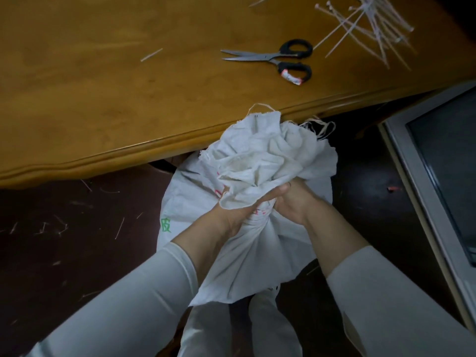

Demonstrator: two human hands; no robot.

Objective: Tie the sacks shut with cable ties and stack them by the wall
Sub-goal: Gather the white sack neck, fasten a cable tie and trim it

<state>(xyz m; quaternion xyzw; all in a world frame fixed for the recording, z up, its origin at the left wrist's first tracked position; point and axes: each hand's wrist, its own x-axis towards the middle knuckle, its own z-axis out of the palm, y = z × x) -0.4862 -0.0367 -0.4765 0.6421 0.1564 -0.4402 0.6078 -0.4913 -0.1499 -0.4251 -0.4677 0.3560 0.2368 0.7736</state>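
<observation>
White sleeves (144,292) reached in from the bottom edge toward a white woven sack (180,202) that stood on the dark floor (360,176), just in front of the wooden table (103,86). Both hands were clamped round the sack's gathered neck: the left hand (237,215) gripped it from the left with its fingers curled into the bunched cloth, and the right hand (292,203) gripped it from the right, touching the left hand's fingertips. Above the hands the sack's open mouth flared in crumpled folds with frayed threads along its edge, overlapping the table's rim. Green and red print showed on the sack's side. On the table lay black-handled scissors (273,57), blades slightly parted and pointing left, and near them at the far right corner a loose heap of white cable ties (373,27). A short offcut (152,54) lay alone further left. More pale offcuts (51,228) littered the floor at left. At right stood a grey-framed dark panel (412,181).
</observation>
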